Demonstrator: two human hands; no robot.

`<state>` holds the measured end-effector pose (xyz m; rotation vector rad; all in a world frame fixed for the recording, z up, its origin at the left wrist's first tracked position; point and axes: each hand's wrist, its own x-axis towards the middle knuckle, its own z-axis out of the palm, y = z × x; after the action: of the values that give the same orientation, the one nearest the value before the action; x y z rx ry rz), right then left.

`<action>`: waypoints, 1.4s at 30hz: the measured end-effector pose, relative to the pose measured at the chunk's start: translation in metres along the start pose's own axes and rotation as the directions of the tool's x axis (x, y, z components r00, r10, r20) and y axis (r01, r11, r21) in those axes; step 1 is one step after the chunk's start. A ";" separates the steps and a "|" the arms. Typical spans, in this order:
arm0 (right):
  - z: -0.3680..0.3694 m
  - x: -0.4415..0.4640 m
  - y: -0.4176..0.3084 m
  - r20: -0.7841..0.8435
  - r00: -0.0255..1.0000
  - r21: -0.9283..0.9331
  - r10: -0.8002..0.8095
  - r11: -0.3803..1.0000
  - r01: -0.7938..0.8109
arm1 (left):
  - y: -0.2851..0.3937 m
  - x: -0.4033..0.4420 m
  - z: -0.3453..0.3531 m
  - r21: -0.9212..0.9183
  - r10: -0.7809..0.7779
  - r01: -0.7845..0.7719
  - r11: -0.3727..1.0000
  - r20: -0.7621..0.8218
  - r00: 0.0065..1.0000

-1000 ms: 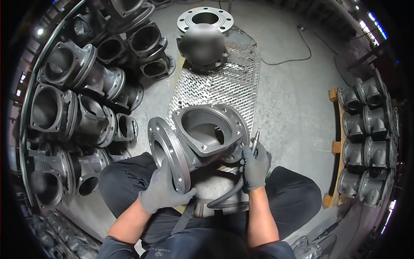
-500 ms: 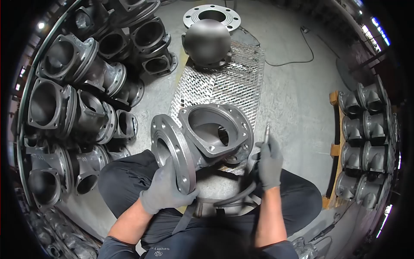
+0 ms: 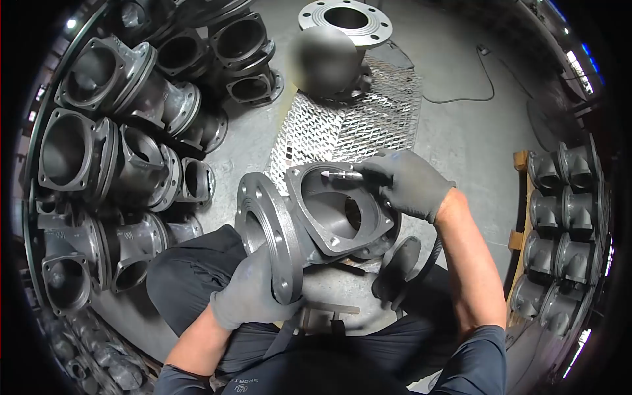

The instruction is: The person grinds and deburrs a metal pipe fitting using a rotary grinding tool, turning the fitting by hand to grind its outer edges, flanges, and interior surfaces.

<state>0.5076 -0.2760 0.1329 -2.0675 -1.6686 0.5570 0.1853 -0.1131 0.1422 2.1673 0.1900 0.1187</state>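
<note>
A grey cast-metal valve body (image 3: 316, 243) with round flanges and a squarish open mouth (image 3: 313, 227) stands tilted between my legs. My left hand (image 3: 253, 289), in a grey glove, is closed around the lower edge of its left flange (image 3: 284, 243). In my gloved right hand (image 3: 411, 184) is a die grinder, its body mostly hidden by the fingers. The pointed burr (image 3: 329, 175) at its front reaches over the upper inner rim of the mouth. I cannot tell whether it touches the metal. A black hose (image 3: 431, 260) runs down below that hand.
Several similar castings (image 3: 141, 155) are stacked at the left. More castings (image 3: 569, 217) stand on a wooden pallet (image 3: 517, 239) at the right. Ahead lies a metal mesh plate (image 3: 342, 125), with a flanged casting (image 3: 378, 29) beyond it, partly blurred. A cable (image 3: 461, 101) crosses the floor.
My right hand has risen from beside the casting to its upper right, bringing the die grinder's burr over the mouth. My left hand keeps its hold on the flange. The view has shifted slightly.
</note>
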 end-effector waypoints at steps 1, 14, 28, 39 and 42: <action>0.001 0.003 0.000 0.015 1.000 0.027 0.028 0.999 -0.028 | -0.003 0.000 0.001 0.005 0.062 -0.062 0.998 -0.008 0.998; 0.000 0.010 -0.006 0.082 0.995 -0.104 0.060 0.993 -0.051 | -0.008 0.000 0.005 0.018 0.112 -0.111 0.994 -0.042 0.993; -0.006 0.011 -0.039 0.110 0.987 -0.305 0.121 0.949 -0.083 | -0.011 -0.003 -0.003 0.151 0.095 -0.113 0.982 0.119 0.988; -0.002 -0.003 -0.029 -0.058 0.992 -0.181 0.113 0.976 -0.122 | 0.002 0.001 0.001 0.014 -0.004 0.004 1.000 0.009 1.000; -0.005 -0.030 -0.033 -0.253 0.924 0.022 0.286 0.957 -0.290 | -0.002 -0.004 0.003 0.022 -0.070 0.070 0.997 0.008 0.998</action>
<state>0.4777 -0.3000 0.1562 -2.3032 -1.2371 0.3490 0.1817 -0.1154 0.1385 2.1794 0.2629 0.0674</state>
